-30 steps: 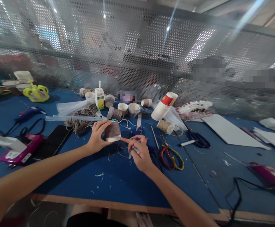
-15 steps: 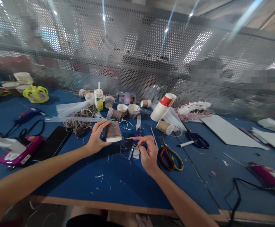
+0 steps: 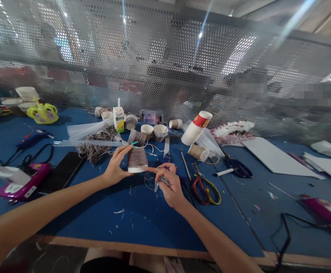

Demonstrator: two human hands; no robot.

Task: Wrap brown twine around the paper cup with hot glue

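Note:
My left hand [image 3: 116, 167] is closed around a paper cup wound with grey-brown cord [image 3: 137, 158]. The cup is tilted, and its white uncovered rim faces me. My right hand [image 3: 169, 184] is just right of the cup, its index finger reaching to the rim. Its other fingers are curled in a pinch on the thin cord [image 3: 146, 181], which loops below the cup; the exact grip is partly hidden. A small clear strip [image 3: 156, 186] shows beside the right fingers. Behind the held cup lies another cord-wrapped cup [image 3: 137, 137].
Scissors with red and yellow handles [image 3: 206, 189] lie right of my right hand. A tangle of cord [image 3: 95, 148], a drink carton [image 3: 119, 119] and stacked paper cups [image 3: 195, 131] stand farther back. Purple glue guns [image 3: 25, 182] lie at both sides. A perforated metal screen [image 3: 165, 57] rises behind.
My right hand has moved left toward the cup, and its index finger now reaches the rim. The cup has shifted slightly in my left hand.

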